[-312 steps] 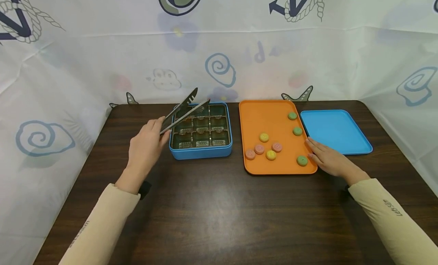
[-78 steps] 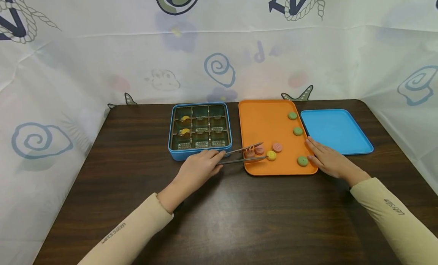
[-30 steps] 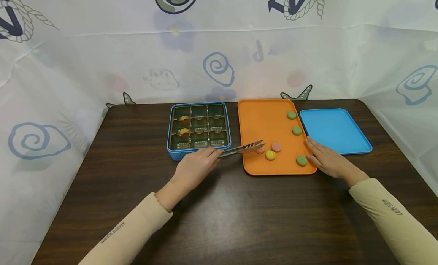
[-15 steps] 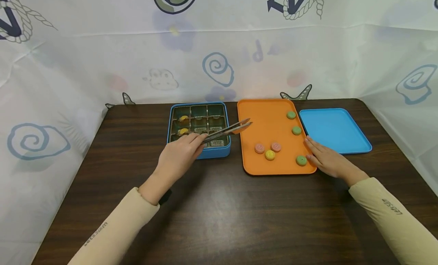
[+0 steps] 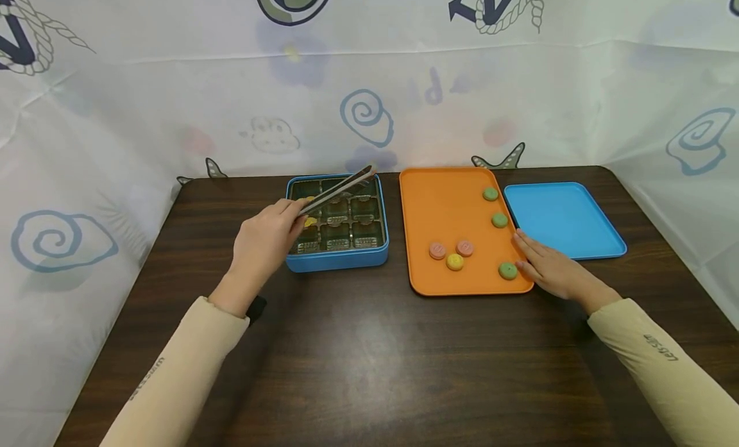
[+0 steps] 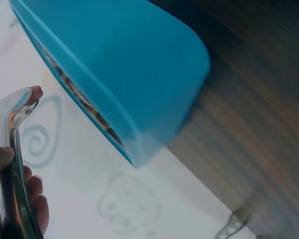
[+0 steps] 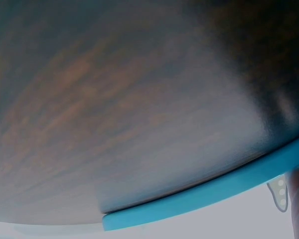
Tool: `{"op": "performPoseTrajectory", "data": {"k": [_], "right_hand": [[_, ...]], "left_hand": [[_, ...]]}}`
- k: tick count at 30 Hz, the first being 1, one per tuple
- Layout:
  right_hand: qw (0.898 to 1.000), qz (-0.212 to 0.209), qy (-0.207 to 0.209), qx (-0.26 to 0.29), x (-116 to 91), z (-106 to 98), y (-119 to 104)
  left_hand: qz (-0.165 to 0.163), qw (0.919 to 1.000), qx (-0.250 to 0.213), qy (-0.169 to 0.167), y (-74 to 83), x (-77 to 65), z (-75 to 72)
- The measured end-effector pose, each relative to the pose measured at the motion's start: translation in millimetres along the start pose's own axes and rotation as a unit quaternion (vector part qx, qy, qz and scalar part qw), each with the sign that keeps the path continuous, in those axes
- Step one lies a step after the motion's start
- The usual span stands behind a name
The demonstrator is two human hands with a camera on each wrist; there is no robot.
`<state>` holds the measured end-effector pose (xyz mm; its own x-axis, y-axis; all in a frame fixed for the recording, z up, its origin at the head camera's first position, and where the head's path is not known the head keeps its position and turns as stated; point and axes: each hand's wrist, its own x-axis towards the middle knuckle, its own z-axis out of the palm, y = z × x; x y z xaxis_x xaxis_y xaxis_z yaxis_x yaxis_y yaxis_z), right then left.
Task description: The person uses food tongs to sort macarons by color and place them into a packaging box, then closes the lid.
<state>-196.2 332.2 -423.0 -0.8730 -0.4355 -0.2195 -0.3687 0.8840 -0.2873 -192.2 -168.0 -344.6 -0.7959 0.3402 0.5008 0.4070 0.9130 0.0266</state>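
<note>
My left hand [image 5: 268, 238] grips metal tongs [image 5: 340, 190] over the blue box [image 5: 337, 261], which has a clear divided insert. In the left wrist view the tongs' tips are pressed together on a small reddish button-like piece [image 6: 36, 94]. Two yellow pieces lie in the box's left column; one yellow piece [image 5: 310, 222] shows below the tongs, the other is mostly covered. Over the right edge of the orange tray [image 5: 444, 203], my right hand [image 5: 551, 267] rests with its fingers extended. Two pink pieces [image 5: 464, 248], one yellow piece [image 5: 455, 261] and three green pieces [image 5: 508, 270] lie on that tray.
A blue tray [image 5: 568, 219] lies right of the orange one, beside my right hand. Both trays and the box stand along the back of the dark wooden table [image 5: 369, 363]. Behind it hangs a white printed cloth [image 5: 231, 94].
The tongs closed on the leftmost pink piece, lifted it off the orange tray and moved left over the box. Earlier, two yellow pieces came into the box. The right hand stayed put.
</note>
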Motion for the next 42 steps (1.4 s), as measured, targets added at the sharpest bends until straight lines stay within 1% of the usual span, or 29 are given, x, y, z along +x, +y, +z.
{"op": "performPoseTrajectory", "data": {"k": [11, 16, 24, 28, 32, 36, 42], "right_hand": [[1.000, 0.004, -0.001, -0.003, 0.6, 1.4, 1.7], [1.000, 0.004, 0.000, -0.002, 0.7, 1.4, 1.7], [1.000, 0.005, 0.001, -0.004, 0.6, 1.2, 0.0], [1.000, 0.007, 0.000, -0.007, 0.4, 0.5, -0.8], [1.000, 0.008, 0.001, -0.006, 0.2, 0.7, -0.7], [1.000, 0.005, 0.002, -0.005, 0.3, 1.2, -0.3], [1.000, 0.007, 0.001, -0.004, 0.5, 2.1, 0.8]], "left_hand": [[-0.033, 0.9993, 0.016, -0.003, -21.4, -2.9, 11.1], [-0.043, 0.9989, 0.013, -0.012, -25.2, -2.9, 14.6], [-0.054, 0.9983, 0.010, -0.022, -25.8, -2.9, 16.6], [-0.053, 0.9983, 0.011, -0.022, -24.1, -3.4, 17.5], [-0.048, 0.9985, 0.010, -0.022, -18.9, -2.7, 17.2], [-0.039, 0.9989, 0.011, -0.023, -11.1, -1.5, 16.7], [-0.012, 0.9999, 0.005, -0.007, 4.7, 1.3, 17.2]]}}
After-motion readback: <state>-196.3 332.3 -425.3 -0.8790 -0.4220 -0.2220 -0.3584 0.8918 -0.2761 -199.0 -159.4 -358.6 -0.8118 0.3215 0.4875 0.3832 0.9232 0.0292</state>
